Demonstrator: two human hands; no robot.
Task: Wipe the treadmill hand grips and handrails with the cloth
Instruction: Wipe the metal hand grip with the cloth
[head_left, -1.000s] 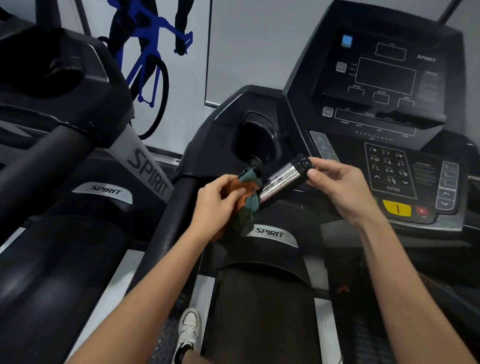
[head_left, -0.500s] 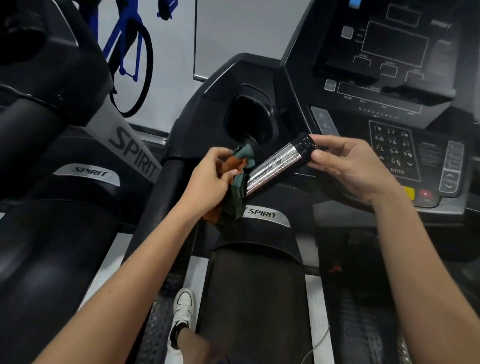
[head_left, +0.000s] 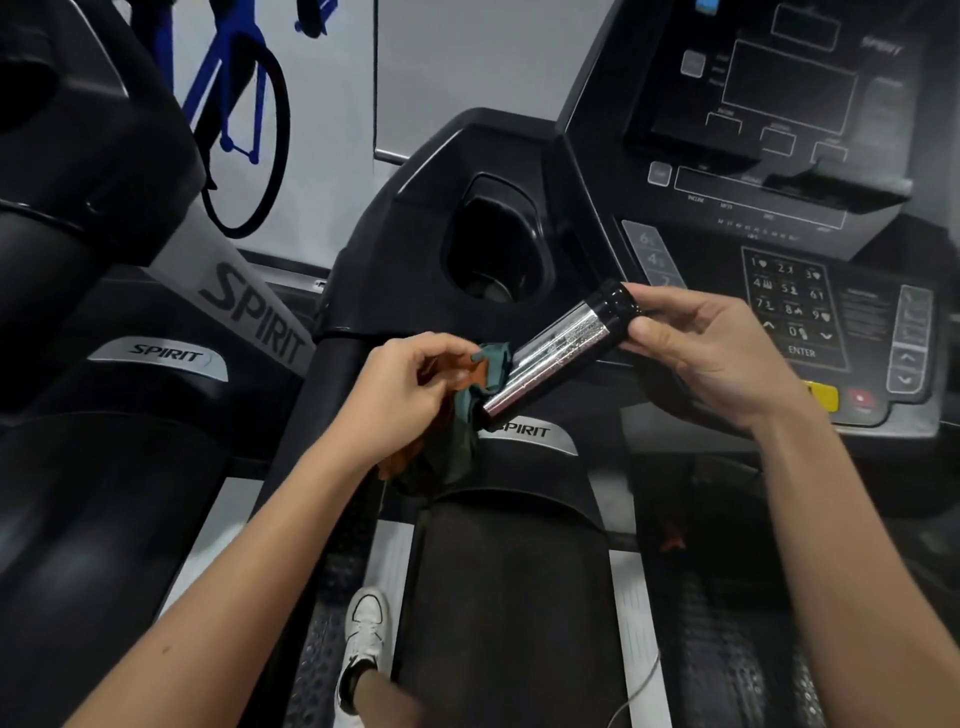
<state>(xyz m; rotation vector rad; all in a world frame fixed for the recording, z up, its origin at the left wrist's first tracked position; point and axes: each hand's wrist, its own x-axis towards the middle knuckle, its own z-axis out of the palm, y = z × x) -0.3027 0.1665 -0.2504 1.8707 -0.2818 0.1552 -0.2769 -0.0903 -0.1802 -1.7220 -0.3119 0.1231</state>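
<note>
- My left hand (head_left: 400, 384), centre of the frame, has its fingers curled round a bunched cloth (head_left: 460, 436). The cloth is orange on one face and dark green on the other, and most of it hangs below the fist.
- The cloth touches the lower left end of a silver cylinder (head_left: 545, 358) that slants up to the right. There is printing on its side, but it is too blurred to read.
- My right hand (head_left: 711, 358), right of centre, pinches the cylinder's black upper end between thumb and fingertips. The other fingers are loosely bent.
- The black handrail (head_left: 332, 405) runs down to the lower left, just left of my left wrist. The cloth is not on it.
- Just below the cylinder's lower tip is a silver badge (head_left: 535, 434) reading "SPIRIT" — its first letter is hidden.
- At left, "SPIRIT" shows again on the neighbouring machine's badge (head_left: 166, 354) and in large letters on a grey upright (head_left: 254, 314).
- The console (head_left: 597, 156) fills the upper right. Its keypad (head_left: 789, 301) has digits 0–9 and "ENTER", and "INCLINE" is faintly legible above.
- A yellow button (head_left: 826, 397) and a red button (head_left: 860, 399) peek out past my right hand.
- A cup holder (head_left: 493, 244) sits above my hands, a blue bicycle graphic (head_left: 234, 119) is on the wall at upper left, and a white shoe (head_left: 366, 629) is at the bottom centre.
</note>
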